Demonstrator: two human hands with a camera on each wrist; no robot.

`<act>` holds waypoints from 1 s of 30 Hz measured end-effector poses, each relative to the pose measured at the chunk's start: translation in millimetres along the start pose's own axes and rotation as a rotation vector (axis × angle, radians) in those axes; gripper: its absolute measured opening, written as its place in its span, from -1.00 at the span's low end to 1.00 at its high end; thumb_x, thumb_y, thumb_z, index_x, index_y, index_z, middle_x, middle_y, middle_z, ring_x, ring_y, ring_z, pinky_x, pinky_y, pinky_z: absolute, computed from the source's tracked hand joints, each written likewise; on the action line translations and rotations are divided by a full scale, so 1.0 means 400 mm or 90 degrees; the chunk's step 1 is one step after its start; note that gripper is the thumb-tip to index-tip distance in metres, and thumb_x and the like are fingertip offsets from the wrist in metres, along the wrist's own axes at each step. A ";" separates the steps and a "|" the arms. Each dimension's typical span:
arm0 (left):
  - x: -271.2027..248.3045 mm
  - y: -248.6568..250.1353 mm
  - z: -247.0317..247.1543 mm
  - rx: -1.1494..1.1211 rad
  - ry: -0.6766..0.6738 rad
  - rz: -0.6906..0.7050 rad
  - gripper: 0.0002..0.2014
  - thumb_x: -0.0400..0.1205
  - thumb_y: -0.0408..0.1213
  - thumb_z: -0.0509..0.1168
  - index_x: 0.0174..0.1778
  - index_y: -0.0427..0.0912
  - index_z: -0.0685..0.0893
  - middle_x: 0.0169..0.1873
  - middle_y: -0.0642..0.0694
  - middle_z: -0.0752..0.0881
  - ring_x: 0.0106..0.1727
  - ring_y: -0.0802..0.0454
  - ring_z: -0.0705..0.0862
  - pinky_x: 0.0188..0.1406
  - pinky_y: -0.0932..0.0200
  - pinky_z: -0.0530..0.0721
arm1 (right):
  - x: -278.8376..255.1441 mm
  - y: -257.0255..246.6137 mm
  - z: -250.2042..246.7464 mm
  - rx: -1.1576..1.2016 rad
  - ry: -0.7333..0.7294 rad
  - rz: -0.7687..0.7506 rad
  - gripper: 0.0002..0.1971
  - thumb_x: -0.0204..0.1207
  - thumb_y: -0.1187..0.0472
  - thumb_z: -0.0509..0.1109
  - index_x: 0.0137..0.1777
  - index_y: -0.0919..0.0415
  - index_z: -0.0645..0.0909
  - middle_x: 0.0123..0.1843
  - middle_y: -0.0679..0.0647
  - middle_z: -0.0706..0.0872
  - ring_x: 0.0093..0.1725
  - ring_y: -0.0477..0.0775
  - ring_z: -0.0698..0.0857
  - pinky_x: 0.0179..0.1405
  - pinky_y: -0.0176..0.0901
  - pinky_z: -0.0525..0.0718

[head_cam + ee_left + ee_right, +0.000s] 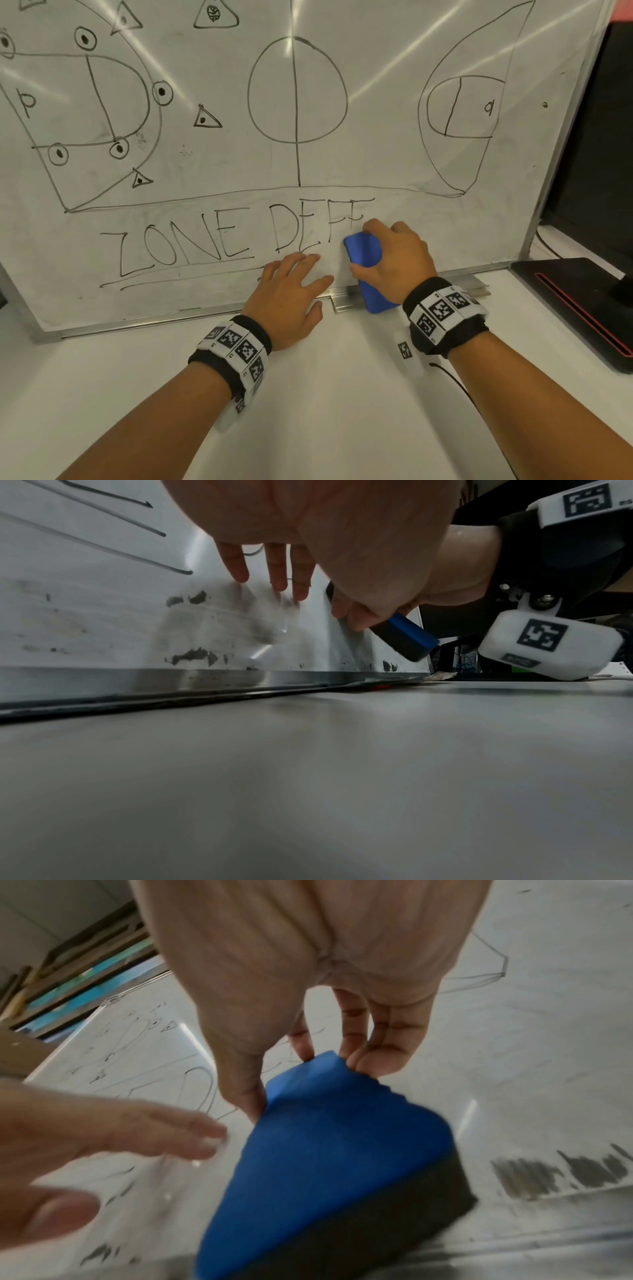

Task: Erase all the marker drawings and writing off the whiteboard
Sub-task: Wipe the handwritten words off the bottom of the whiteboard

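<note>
- Fingers [383,1053] of right hand [397,253] curled over top end of blue eraser [364,253], thumb clamped on its left edge, dark felt face pressed against whiteboard [394,85].
- Fingers [277,569] of left hand [291,294] straight and slightly spread, tips flat on board just left of eraser, holding nothing.
- Eraser low on board, tilted, its bottom end overlapping metal tray [411,291] along lower frame.
- Eraser just right of word "ZONE" [178,243] and partly wiped "DEF" [308,222], later letters hidden or faint beside right hand.
- Underline strokes [171,277] beneath word, running to left hand.
- Grey smears and dark ink flecks [192,656] near bottom frame in left wrist view; darker smudge [561,1175] right of eraser in right wrist view.
- Above lettering, court-like sketch: big oval with centre line [296,92], half-rings at both sides, dotted circles [85,39] and small triangles [205,118] on left part.
- Board leaning upright on pale table [325,411], frame bottom touching tabletop.
- Black bands with square-patterned white tags on both wrists [236,349].
- Dark stand with red line [579,301] on table to right of board, dark screen [596,137] above it.
</note>
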State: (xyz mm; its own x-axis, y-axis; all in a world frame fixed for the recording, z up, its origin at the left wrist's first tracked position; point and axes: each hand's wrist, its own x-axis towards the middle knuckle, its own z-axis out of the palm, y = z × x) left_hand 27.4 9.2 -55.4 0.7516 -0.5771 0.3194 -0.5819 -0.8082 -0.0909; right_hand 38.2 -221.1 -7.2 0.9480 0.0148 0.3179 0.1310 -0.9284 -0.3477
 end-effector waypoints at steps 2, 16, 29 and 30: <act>-0.001 0.000 0.000 0.005 -0.002 -0.009 -0.48 0.61 0.07 0.08 0.47 0.08 0.60 0.57 -0.16 0.47 0.56 -0.21 0.38 0.40 -0.32 0.43 | -0.008 -0.002 0.009 -0.004 -0.025 -0.008 -0.38 0.34 -0.22 0.55 0.36 -0.15 0.42 0.01 0.04 0.49 -0.08 0.19 0.63 -0.17 -0.03 0.66; -0.008 0.005 -0.009 -0.025 -0.046 -0.014 -0.44 0.63 0.10 -0.03 0.48 0.08 0.60 0.60 -0.17 0.44 0.57 -0.22 0.39 0.36 -0.26 0.56 | 0.019 -0.025 -0.025 0.067 0.127 0.017 -0.40 0.43 -0.21 0.50 0.43 -0.12 0.44 0.07 0.05 0.48 -0.11 0.06 0.54 -0.20 -0.16 0.50; -0.012 -0.003 -0.005 -0.039 -0.022 -0.020 -0.50 0.61 0.05 0.06 0.40 0.04 0.67 0.54 -0.19 0.51 0.52 -0.24 0.45 0.26 -0.29 0.63 | 0.012 -0.041 -0.020 0.040 0.072 -0.042 -0.37 0.43 -0.22 0.50 0.46 -0.10 0.44 0.08 0.04 0.46 -0.07 0.09 0.58 -0.16 -0.14 0.54; -0.013 -0.003 -0.005 -0.042 -0.017 -0.018 -0.51 0.61 0.05 0.07 0.38 0.03 0.68 0.52 -0.20 0.53 0.49 -0.24 0.47 0.23 -0.29 0.65 | 0.015 -0.039 -0.022 0.053 0.090 -0.033 -0.38 0.43 -0.21 0.50 0.46 -0.10 0.44 0.08 0.04 0.46 -0.07 0.08 0.57 -0.16 -0.15 0.53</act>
State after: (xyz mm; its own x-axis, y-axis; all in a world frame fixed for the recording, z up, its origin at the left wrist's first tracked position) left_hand 23.8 13.5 -55.1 0.7756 -0.5580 0.2951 -0.5788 -0.8152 -0.0203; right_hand 39.3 -209.9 7.8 0.8899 0.0038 0.4561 0.2074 -0.8940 -0.3972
